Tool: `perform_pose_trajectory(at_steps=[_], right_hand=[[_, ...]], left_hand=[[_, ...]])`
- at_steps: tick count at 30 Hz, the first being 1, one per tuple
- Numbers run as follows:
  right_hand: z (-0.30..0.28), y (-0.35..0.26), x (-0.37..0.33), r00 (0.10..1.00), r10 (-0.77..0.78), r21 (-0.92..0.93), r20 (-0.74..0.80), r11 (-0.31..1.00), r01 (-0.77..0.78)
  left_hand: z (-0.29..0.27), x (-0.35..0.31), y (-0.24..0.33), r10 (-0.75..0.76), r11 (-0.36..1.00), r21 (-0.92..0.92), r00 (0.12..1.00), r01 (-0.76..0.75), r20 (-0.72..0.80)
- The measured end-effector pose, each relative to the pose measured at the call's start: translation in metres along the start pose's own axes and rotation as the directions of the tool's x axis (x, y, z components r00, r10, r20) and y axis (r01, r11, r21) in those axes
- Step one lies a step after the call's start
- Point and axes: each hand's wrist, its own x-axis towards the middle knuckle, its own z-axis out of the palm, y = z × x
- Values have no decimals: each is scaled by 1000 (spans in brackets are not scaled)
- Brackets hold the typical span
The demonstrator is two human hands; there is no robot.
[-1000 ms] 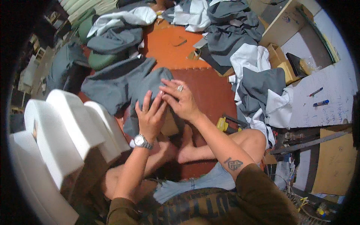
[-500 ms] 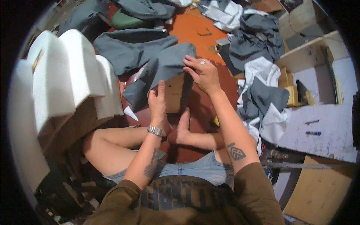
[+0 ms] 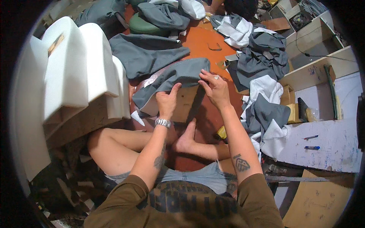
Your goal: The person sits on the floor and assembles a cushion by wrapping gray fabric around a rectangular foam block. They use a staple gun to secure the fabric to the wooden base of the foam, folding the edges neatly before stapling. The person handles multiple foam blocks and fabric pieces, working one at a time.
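Note:
A grey fabric cover lies over the top of a block with a brown wooden face, which stands on the floor in front of my crossed legs. My left hand grips the cover's near edge at the wood's upper left, thumb up; its other fingers are partly hidden. At the right corner, my right hand pinches the cover between thumb and fingers. Some pale material shows under the cover's left end. Behind it spreads another grey fabric piece.
White padded curved pieces stand at left. Heaped grey and white fabric lines the right side, beside open wooden frames and a white board with pens. A green cushion lies at the back, where part of another person shows.
The cover's near edge now lies higher on the wooden face, and more of its left end is lifted. Both hands keep to the same edge. My view has shifted slightly.

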Motion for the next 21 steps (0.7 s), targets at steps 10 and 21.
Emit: perform_pose_trajectory(at_steps=[10, 21], right_hand=[[-24, -45, -71, 968, -197, -98, -153, 978, 184], [-23, -11, -35, 984, -149, -133, -100, 982, 135]], left_hand=[[-36, -54, 12, 0, 1000, -22, 987, 3, 158], [-17, -1, 6, 62, 993, 74, 937, -93, 344]])
